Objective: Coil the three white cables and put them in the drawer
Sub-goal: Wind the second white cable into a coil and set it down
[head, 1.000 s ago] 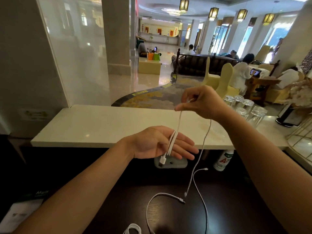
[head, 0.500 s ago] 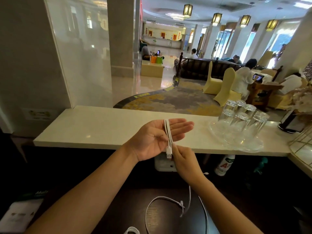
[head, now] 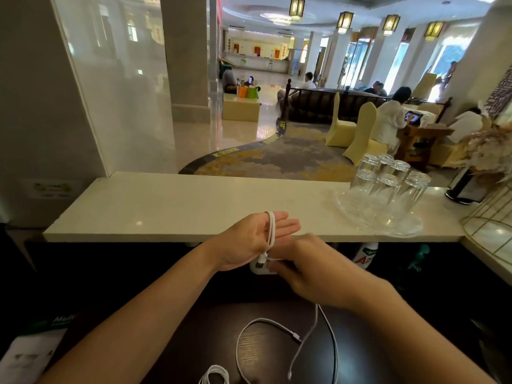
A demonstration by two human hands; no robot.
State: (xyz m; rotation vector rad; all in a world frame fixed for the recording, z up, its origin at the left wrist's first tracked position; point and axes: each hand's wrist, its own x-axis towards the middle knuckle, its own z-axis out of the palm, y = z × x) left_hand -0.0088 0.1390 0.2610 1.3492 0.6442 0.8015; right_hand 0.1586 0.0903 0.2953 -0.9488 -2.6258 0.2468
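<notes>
My left hand [head: 255, 239] is held palm up with straight fingers, and loops of a white cable [head: 271, 228] run lengthwise over the palm, its USB plug hanging at the wrist. My right hand [head: 302, 268] sits just right of that wrist and pinches the cable's free strand, pulling it sideways. The rest of this cable hangs down to the dark desk [head: 360, 342]. A second white cable [head: 249, 325] lies loose on the desk in a curve. A coiled white cable [head: 214, 376] rests at the bottom edge. No drawer is in view.
A pale stone counter [head: 166, 206] runs across in front of me. A glass tray of upturned glasses [head: 385, 200] stands on its right part. A white adapter block and a bottle [head: 364, 257] sit under the counter ledge. A leaflet [head: 30, 353] lies at lower left.
My right hand came down from above the palm to beside the left wrist, laying another loop of cable over the left hand. The left hand rose slightly toward the counter.
</notes>
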